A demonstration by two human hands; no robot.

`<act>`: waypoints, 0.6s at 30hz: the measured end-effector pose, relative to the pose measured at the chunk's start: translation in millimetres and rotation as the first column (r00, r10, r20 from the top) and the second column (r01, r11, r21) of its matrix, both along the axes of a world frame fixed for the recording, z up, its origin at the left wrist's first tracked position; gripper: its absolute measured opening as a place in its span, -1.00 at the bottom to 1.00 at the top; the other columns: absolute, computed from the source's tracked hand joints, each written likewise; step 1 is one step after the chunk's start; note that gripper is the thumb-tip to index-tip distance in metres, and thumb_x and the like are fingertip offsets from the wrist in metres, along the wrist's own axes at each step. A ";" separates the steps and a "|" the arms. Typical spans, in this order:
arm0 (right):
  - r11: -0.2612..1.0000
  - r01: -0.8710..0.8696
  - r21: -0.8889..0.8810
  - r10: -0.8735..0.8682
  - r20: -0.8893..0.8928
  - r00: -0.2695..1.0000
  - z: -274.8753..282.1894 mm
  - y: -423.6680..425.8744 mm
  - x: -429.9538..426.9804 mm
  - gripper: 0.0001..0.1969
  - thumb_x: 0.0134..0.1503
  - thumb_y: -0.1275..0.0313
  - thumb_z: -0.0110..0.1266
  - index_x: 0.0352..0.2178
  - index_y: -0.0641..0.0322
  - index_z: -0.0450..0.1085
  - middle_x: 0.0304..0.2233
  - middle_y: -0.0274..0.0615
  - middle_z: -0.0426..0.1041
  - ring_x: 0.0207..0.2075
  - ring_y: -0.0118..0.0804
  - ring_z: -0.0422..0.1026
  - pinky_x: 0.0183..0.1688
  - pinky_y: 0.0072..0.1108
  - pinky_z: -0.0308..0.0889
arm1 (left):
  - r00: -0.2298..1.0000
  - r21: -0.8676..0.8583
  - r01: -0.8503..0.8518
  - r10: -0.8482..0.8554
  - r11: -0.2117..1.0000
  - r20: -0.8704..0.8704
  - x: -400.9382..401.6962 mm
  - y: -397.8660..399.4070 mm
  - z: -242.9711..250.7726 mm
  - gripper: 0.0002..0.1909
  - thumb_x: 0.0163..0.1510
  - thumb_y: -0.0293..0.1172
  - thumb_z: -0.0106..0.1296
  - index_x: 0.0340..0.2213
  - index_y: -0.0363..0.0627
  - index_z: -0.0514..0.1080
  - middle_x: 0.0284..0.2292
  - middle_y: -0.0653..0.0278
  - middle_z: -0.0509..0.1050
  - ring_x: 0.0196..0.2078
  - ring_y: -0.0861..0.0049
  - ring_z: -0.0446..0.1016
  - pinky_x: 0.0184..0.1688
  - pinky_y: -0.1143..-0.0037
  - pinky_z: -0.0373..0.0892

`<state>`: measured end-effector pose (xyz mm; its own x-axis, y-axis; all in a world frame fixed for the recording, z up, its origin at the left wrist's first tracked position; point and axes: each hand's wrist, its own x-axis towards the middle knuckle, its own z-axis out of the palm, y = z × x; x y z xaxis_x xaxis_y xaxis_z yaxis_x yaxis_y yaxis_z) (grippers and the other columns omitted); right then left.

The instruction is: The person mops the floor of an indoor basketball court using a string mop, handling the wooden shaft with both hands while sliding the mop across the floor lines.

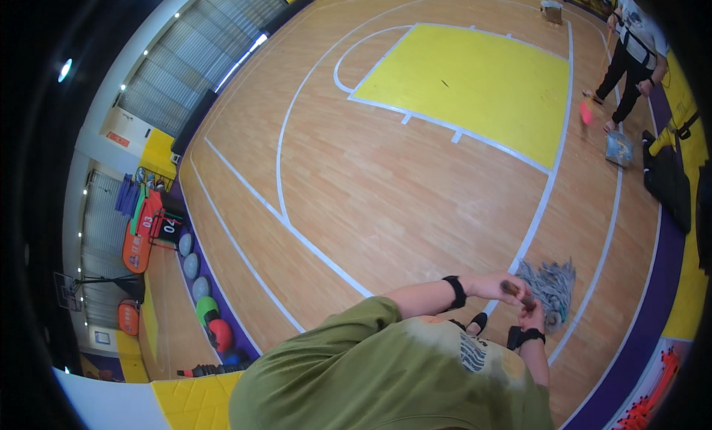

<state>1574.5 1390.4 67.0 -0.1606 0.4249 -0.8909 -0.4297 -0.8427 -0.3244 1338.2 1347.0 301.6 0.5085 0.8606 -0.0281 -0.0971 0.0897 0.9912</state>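
Note:
Both of my hands are closed around the wooden handle of a string mop, whose handle end [509, 288] points up toward the camera. My left hand [498, 287] is nearer the top end, and my right hand [532, 314] grips just beside it. The mop's grey string head [550, 291] lies spread on the wood-look court floor [400, 224], beyond my hands and across from a white court line. Most of the handle is foreshortened or hidden by my hands. Dark bands circle both wrists.
A person [634, 52] at upper right holds a long handle near a pink broom head [586, 113] and a grey bucket [618, 149]. A black bag [664, 185] lies by the padded wall. Balls [221, 335] line the left edge. Another container [551, 12] stands far off.

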 end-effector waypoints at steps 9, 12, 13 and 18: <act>0.975 0.004 -0.220 -0.042 -0.169 0.985 -22.1 -58.4 107.6 -0.83 -0.05 0.29 -0.09 -0.63 0.11 0.25 -0.71 -0.37 0.31 -0.69 -0.45 0.28 -0.74 -0.73 0.12 | 0.926 -0.005 0.360 -0.359 0.933 -0.116 57.0 -16.2 -15.9 -0.90 -0.04 -0.47 -0.01 -0.48 -0.19 0.28 -0.39 0.27 0.36 -0.33 0.62 0.28 -0.25 0.58 0.24; 0.968 -0.234 0.095 0.239 -0.036 0.970 -34.3 -77.0 78.6 -0.83 -0.04 0.31 -0.11 -0.63 0.13 0.24 -0.72 -0.33 0.31 -0.71 -0.43 0.27 -0.75 -0.72 0.12 | 0.948 -0.060 0.318 -0.317 0.946 0.030 33.2 -33.6 -36.5 -0.92 -0.05 -0.50 -0.01 -0.48 -0.17 0.29 -0.40 0.33 0.35 -0.34 0.65 0.28 -0.25 0.60 0.25; 0.966 -0.239 0.097 0.243 -0.039 0.969 -31.2 -78.7 64.1 -0.83 -0.04 0.31 -0.11 -0.63 0.13 0.24 -0.72 -0.33 0.31 -0.71 -0.43 0.27 -0.75 -0.72 0.12 | 0.958 -0.072 0.285 -0.282 0.956 0.052 19.7 -40.5 -31.2 -0.91 -0.08 -0.52 0.00 -0.48 -0.16 0.31 -0.40 0.34 0.37 -0.35 0.68 0.30 -0.25 0.62 0.26; 0.962 -0.168 -0.213 0.158 -0.065 0.985 1.3 -66.9 -43.8 -0.83 -0.02 0.31 -0.15 -0.60 0.14 0.23 -0.70 -0.28 0.31 -0.69 -0.38 0.29 -0.73 -0.69 0.16 | 0.985 0.029 0.074 -0.069 0.997 -0.156 -62.8 -81.8 29.7 -0.86 -0.06 -0.40 0.03 -0.45 -0.17 0.32 -0.22 0.21 0.39 -0.20 0.54 0.32 -0.16 0.54 0.24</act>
<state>1530.6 1323.6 68.3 -0.2554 0.1868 -0.9486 -0.2908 -0.9506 -0.1089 1275.4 1265.2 331.3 0.5606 0.8240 -0.0824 0.0636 0.0564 0.9964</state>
